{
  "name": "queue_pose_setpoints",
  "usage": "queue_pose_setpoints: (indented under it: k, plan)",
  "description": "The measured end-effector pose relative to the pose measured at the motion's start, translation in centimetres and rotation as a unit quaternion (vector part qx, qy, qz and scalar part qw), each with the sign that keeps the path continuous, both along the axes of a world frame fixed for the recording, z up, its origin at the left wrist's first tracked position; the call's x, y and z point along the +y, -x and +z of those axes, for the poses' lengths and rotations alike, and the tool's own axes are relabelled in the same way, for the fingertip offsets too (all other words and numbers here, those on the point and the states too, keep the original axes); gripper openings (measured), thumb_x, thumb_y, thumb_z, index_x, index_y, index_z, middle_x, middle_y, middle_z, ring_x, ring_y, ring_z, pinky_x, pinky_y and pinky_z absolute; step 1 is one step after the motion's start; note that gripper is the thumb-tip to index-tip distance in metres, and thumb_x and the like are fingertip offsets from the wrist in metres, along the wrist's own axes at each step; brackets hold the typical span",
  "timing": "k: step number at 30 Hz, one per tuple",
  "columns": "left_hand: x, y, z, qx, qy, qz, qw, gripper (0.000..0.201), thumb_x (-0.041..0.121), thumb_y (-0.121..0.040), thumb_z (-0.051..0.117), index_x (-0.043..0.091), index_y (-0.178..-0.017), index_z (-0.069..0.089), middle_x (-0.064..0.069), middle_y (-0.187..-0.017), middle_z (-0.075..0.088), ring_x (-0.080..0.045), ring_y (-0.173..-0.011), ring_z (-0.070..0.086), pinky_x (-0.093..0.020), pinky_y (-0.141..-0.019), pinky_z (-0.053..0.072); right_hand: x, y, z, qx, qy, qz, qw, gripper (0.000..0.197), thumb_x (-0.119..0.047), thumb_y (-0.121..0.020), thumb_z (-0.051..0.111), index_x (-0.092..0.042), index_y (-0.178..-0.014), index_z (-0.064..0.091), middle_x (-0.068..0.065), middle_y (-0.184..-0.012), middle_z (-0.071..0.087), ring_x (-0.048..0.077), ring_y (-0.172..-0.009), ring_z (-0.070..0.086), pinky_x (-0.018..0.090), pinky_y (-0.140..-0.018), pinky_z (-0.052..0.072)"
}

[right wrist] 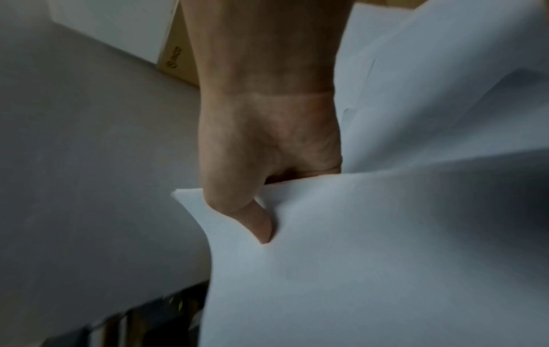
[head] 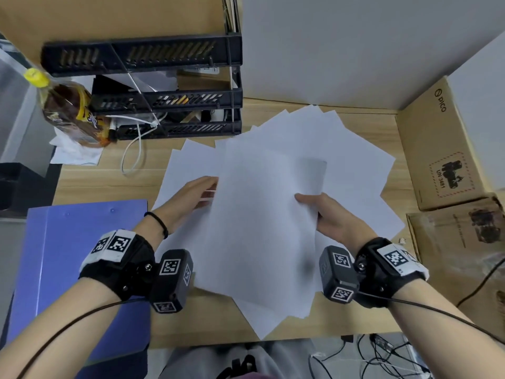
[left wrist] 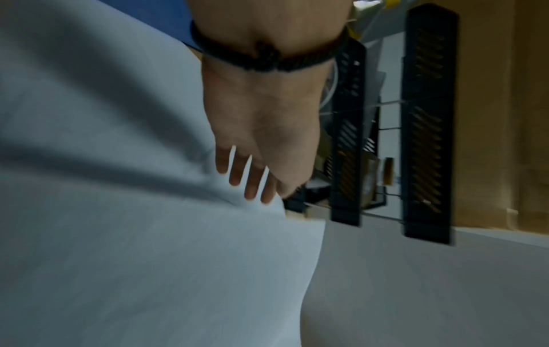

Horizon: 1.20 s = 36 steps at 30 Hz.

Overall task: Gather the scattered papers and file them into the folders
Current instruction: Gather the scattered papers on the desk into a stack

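Note:
Several white sheets of paper [head: 341, 149] lie fanned over the wooden desk. A lifted stack of white paper [head: 262, 214] is held above them between both hands. My right hand [head: 325, 214] pinches its right edge, thumb [right wrist: 258, 223] on top and fingers hidden beneath the stack of white paper [right wrist: 371, 246]. My left hand [head: 191, 199] reaches under the left edge; its fingers [left wrist: 249, 178] lie straight against the paper [left wrist: 133, 234]. A blue folder [head: 82, 269] lies flat at the desk's near left.
A black three-tier file tray [head: 169, 86] stands at the back left, with a yellow-capped bottle [head: 68, 105] and a white cable [head: 134, 149] beside it. Cardboard boxes [head: 437, 149] line the right edge. A white partition [head: 355, 45] closes the back. Cables [head: 382, 356] hang below the front edge.

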State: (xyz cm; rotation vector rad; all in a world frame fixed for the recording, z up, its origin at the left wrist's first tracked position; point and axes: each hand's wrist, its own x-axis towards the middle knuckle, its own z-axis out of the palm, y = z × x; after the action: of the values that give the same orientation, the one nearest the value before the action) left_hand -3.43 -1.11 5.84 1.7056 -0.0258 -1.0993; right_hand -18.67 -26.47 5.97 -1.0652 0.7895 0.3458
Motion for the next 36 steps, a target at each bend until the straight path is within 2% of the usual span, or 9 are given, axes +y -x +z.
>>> queue_pose_setpoints:
  k: [3, 8, 12, 15, 19, 22, 26, 30, 36]
  plan:
    - [1.2, -0.7, -2.4, 0.027, -0.059, 0.022, 0.998, 0.026, 0.034, -0.101, 0.042, 0.025, -0.116, 0.061, -0.006, -0.126, 0.062, -0.023, -0.106, 0.059, -0.037, -0.098, 0.043, -1.6, 1.2, -2.2, 0.068, 0.003, 0.002, 0.998, 0.026, -0.009, -0.095, 0.052, -0.003, -0.118, 0.063, 0.011, -0.106, 0.073, 0.025, -0.091, 0.071, 0.033, -0.077, 0.057]
    - [2.2, -1.3, -4.5, 0.061, -0.111, 0.018, 0.992, 0.024, 0.034, -0.1, 0.046, 0.022, -0.115, 0.061, -0.004, -0.12, 0.061, -0.021, -0.103, 0.056, -0.035, -0.098, 0.041, -4.0, 3.7, -4.0, 0.136, 0.108, 0.019, 0.985, 0.031, -0.013, -0.089, 0.059, 0.003, -0.116, 0.063, 0.01, -0.085, 0.075, 0.026, -0.074, 0.072, 0.033, -0.07, 0.055]
    - [2.3, -1.3, -5.2, 0.086, -0.145, 0.037, 0.985, 0.03, 0.035, -0.099, 0.046, 0.017, -0.117, 0.062, -0.005, -0.117, 0.062, -0.021, -0.095, 0.058, -0.032, -0.085, 0.045, -4.5, 5.2, -4.9, 0.146, 0.125, 0.015, 0.981, 0.039, -0.016, -0.086, 0.063, 0.003, -0.12, 0.062, 0.017, -0.103, 0.074, 0.035, -0.094, 0.07, 0.043, -0.086, 0.055]
    - [2.3, -1.3, -5.8, 0.155, -0.134, 0.032, 0.978, 0.036, 0.042, -0.099, 0.043, 0.018, -0.116, 0.063, -0.007, -0.118, 0.064, -0.025, -0.099, 0.061, -0.037, -0.093, 0.045, -3.6, 5.2, -5.5, 0.154, 0.105, 0.03, 0.982, 0.028, -0.013, -0.095, 0.055, -0.001, -0.12, 0.061, 0.012, -0.1, 0.075, 0.029, -0.089, 0.072, 0.039, -0.08, 0.058]
    - [2.4, -1.3, -6.4, 0.227, -0.112, 0.039, 0.967, 0.039, 0.049, -0.097, 0.042, 0.019, -0.112, 0.063, -0.009, -0.116, 0.065, -0.028, -0.094, 0.063, -0.037, -0.085, 0.049, -2.1, 4.4, -6.0, 0.174, 0.092, 0.057, 0.979, 0.031, -0.018, -0.096, 0.056, -0.001, -0.122, 0.059, 0.018, -0.111, 0.071, 0.033, -0.094, 0.07, 0.04, -0.079, 0.059]
    - [2.4, -0.3, -6.8, 0.212, -0.111, 0.012, 0.971, 0.038, 0.047, -0.094, 0.051, 0.021, -0.118, 0.062, -0.007, -0.12, 0.066, -0.023, -0.092, 0.062, -0.029, -0.075, 0.046, -1.4, 4.1, -6.3, 0.176, 0.091, 0.072, 0.978, 0.03, -0.017, -0.098, 0.053, -0.001, -0.122, 0.058, 0.021, -0.113, 0.069, 0.035, -0.098, 0.066, 0.047, -0.094, 0.053]
    - [2.1, 1.7, -7.5, 0.204, -0.058, -0.102, 0.972, 0.036, 0.028, -0.091, 0.063, 0.015, -0.125, 0.061, -0.007, -0.124, 0.066, -0.026, -0.11, 0.065, -0.035, -0.092, 0.052, -0.7, 4.2, -6.8, 0.174, 0.091, 0.116, 0.974, 0.026, -0.021, -0.098, 0.053, -0.007, -0.119, 0.062, 0.017, -0.118, 0.069, 0.034, -0.105, 0.066, 0.049, -0.102, 0.046]
    - [1.1, 2.6, -6.7, 0.089, -0.075, -0.216, 0.969, 0.034, 0.022, -0.091, 0.064, 0.016, -0.124, 0.061, 0.002, -0.118, 0.067, -0.013, -0.103, 0.066, -0.022, -0.082, 0.054, 0.0, 4.2, -7.1, 0.165, 0.12, 0.203, 0.958, 0.03, -0.019, -0.098, 0.054, -0.008, -0.125, 0.06, 0.013, -0.121, 0.068, 0.031, -0.113, 0.064, 0.045, -0.104, 0.046]
    - [1.5, 0.4, -5.7, -0.03, -0.072, -0.178, 0.981, 0.021, 0.024, -0.086, 0.07, 0.019, -0.106, 0.069, 0.01, -0.105, 0.07, 0.001, -0.088, 0.068, -0.02, -0.084, 0.054, -1.6, 3.4, -6.2, 0.132, 0.189, 0.203, 0.952, 0.027, -0.02, -0.098, 0.052, -0.005, -0.12, 0.061, 0.02, -0.117, 0.068, 0.036, -0.109, 0.065, 0.047, -0.096, 0.05]
